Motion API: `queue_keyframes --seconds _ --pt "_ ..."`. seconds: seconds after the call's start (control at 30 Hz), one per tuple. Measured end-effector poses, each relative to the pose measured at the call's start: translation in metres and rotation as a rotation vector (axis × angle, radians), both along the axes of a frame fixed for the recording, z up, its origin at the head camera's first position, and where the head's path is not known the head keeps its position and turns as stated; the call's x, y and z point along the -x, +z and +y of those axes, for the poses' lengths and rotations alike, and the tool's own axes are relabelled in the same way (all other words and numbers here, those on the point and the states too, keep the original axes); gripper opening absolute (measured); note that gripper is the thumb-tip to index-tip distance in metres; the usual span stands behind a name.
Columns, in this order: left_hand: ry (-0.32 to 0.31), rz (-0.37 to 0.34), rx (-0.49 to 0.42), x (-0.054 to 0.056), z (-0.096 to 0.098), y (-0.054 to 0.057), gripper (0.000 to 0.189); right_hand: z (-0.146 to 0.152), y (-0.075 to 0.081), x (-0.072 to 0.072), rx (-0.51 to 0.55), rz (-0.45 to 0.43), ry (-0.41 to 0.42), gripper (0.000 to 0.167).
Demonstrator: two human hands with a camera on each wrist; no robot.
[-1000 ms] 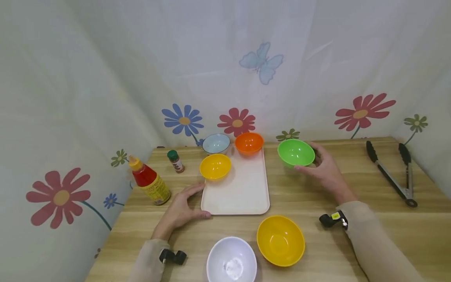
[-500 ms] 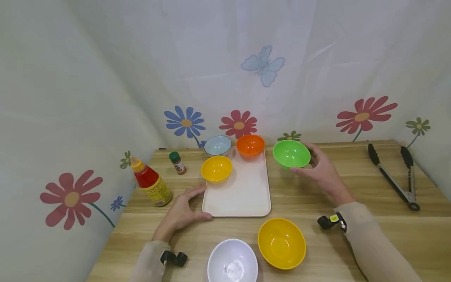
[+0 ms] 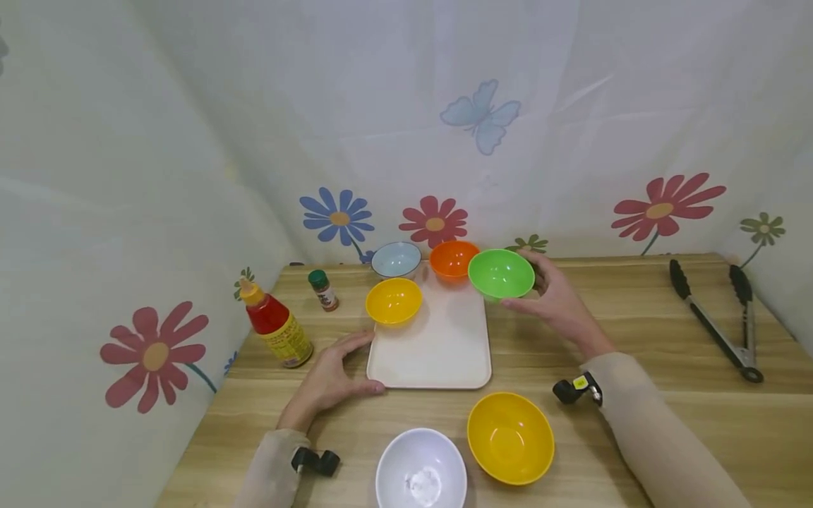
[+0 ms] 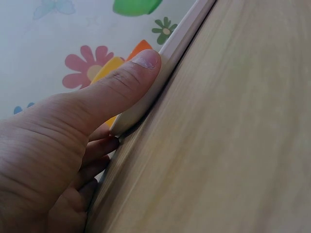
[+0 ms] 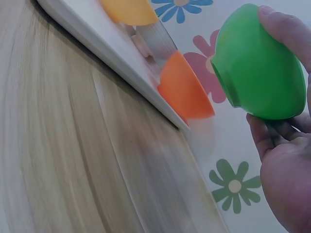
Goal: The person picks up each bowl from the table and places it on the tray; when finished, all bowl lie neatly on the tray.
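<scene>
My right hand (image 3: pixel 559 303) holds a small green bowl (image 3: pixel 501 274) by its right side, raised over the far right edge of the white tray (image 3: pixel 438 353). In the right wrist view, the thumb is at the green bowl's rim and fingers are beneath it. My left hand (image 3: pixel 330 377) grips the tray's near left corner, thumb (image 4: pixel 141 65) against the front edge and fingers by the left side. On the tray stand a small yellow bowl (image 3: pixel 394 302) and an orange bowl (image 3: pixel 454 259). A light blue bowl (image 3: pixel 396 260) is at its far left corner.
A white bowl (image 3: pixel 421 469) and a larger yellow bowl (image 3: pixel 511 439) stand on the near side of the wooden table (image 3: pixel 635 317). A red sauce bottle (image 3: pixel 276 326) and a green-capped spice jar (image 3: pixel 323 291) are at left, tongs (image 3: pixel 718 321) at right. A flowered curtain hangs behind.
My right hand has carried the green bowl leftward, from beside the tray to its far right edge, close to the orange bowl. The left hand has stayed at the tray corner.
</scene>
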State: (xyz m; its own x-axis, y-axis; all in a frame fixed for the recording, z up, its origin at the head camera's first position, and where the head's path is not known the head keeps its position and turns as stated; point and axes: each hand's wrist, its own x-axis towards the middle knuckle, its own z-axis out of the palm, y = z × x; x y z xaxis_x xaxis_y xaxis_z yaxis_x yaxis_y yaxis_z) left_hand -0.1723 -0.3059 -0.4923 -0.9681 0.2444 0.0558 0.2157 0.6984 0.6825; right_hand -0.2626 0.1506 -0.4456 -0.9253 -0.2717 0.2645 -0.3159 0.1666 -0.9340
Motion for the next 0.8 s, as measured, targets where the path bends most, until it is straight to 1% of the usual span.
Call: queue_keyframes --seconds 0.13,0.33,0.43,0.67,0.8 --pt "0.003 -0.006 0.006 -0.001 0.000 0.001 0.106 -0.010 -0.001 0.003 -0.010 -0.034 0.028 0.101" --pt "-0.003 0.001 0.003 -0.001 0.000 0.002 0.105 -0.022 -0.004 0.006 -0.017 -0.067 0.050 0.106" --pt "0.001 0.000 0.003 0.000 0.000 0.003 0.106 -0.027 -0.007 0.008 -0.014 -0.069 0.061 0.106" --pt "0.001 0.000 0.000 0.000 0.000 0.003 0.108 -0.039 -0.018 0.011 0.010 -0.059 0.120 0.097" --pt "0.004 -0.001 -0.007 -0.001 -0.001 0.002 0.108 -0.044 -0.023 0.011 -0.003 -0.076 0.128 0.098"
